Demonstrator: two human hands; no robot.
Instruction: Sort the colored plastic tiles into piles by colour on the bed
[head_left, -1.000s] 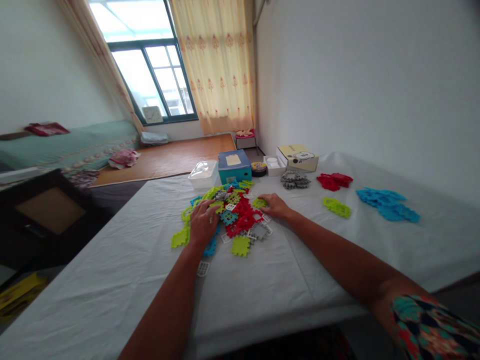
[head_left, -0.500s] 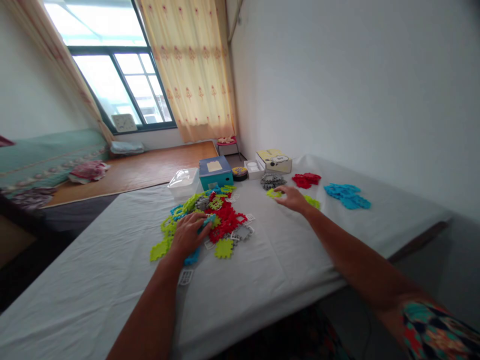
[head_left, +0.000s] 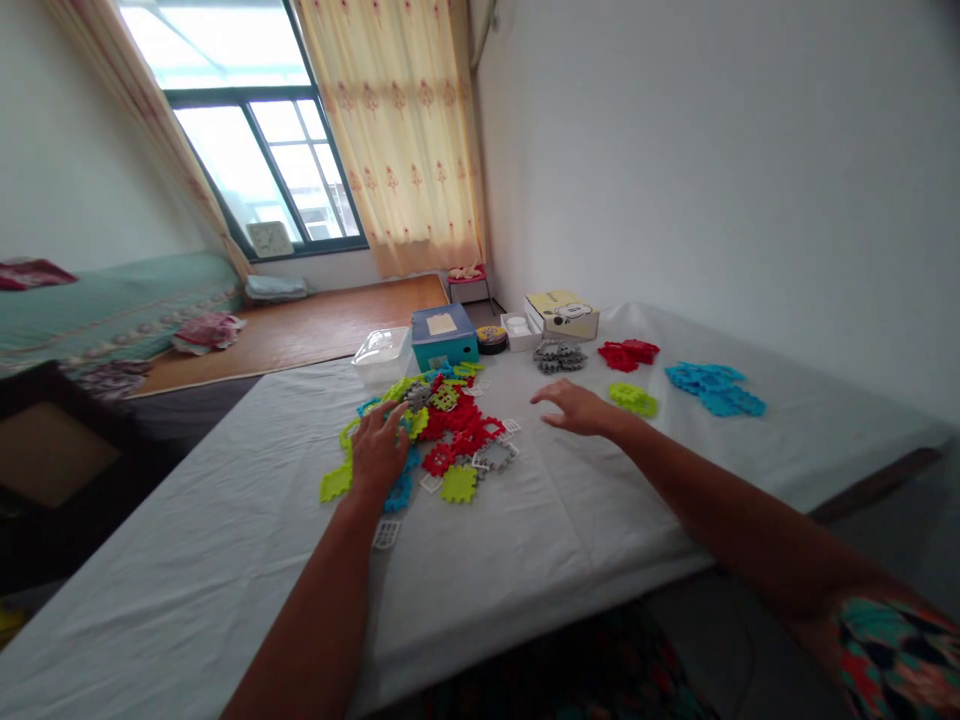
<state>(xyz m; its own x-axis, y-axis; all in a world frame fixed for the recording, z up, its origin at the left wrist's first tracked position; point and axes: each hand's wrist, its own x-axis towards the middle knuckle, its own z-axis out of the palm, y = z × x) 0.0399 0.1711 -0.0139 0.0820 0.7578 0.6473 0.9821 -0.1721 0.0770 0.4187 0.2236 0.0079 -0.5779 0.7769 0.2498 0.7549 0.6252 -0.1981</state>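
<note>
A mixed heap of flat plastic tiles (head_left: 450,432) in red, green, blue, grey and white lies in the middle of the white-covered table (head_left: 525,540). My left hand (head_left: 380,449) rests palm down on the heap's left side, fingers spread over green and blue tiles. My right hand (head_left: 574,408) hovers open just right of the heap, fingers stretched out and holding nothing. Sorted groups lie to the right: green tiles (head_left: 634,399), grey tiles (head_left: 559,356), red tiles (head_left: 628,353) and blue tiles (head_left: 715,388).
At the table's far end stand a clear plastic container (head_left: 383,355), a blue box (head_left: 444,335), a small round tin (head_left: 491,338), a white box (head_left: 519,330) and a yellow carton (head_left: 562,314). A white wall runs along the right. A bed and window lie beyond.
My right hand carried a green tile from the heap to the green group on the right, let it go, and has come back toward the heap empty. My left hand stayed on the heap.
</note>
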